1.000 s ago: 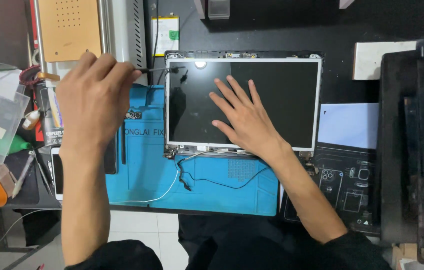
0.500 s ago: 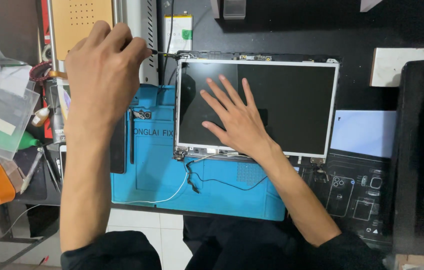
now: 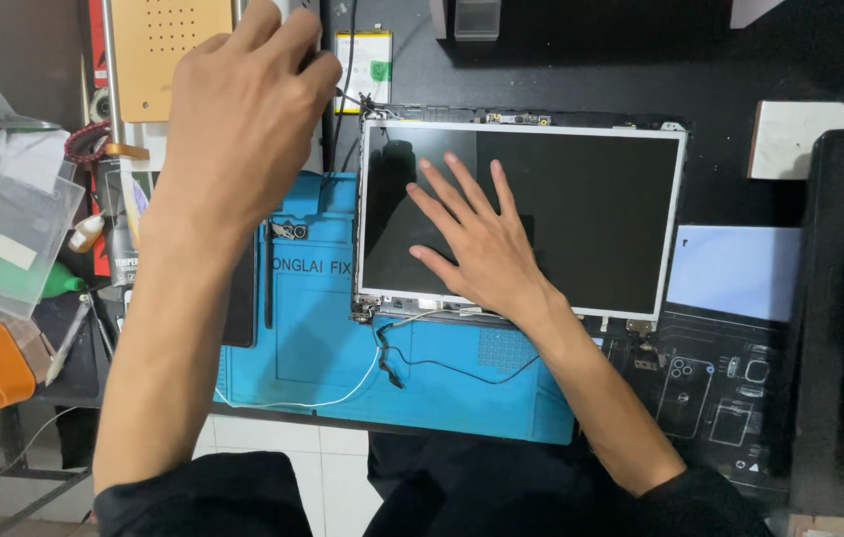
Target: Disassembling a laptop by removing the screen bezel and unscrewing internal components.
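On blue mat (image 3: 323,338): dark bare laptop screen (image 3: 581,209), right hand (image 3: 477,249) flat-open; left hand (image 3: 243,109) grip unclear.

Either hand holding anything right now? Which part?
Right hand grips nothing: it lies flat, fingers spread, on the screen panel. Left hand is raised with fingers curled; whether it holds anything cannot be told.

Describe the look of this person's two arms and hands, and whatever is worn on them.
Both forearms are bare; dark, black-looking sleeves sit pushed up near the elbows at the picture's lower edge. The left hand and right hand wear no gloves. No ring, watch or bracelet shows on either. Fingernails are short.
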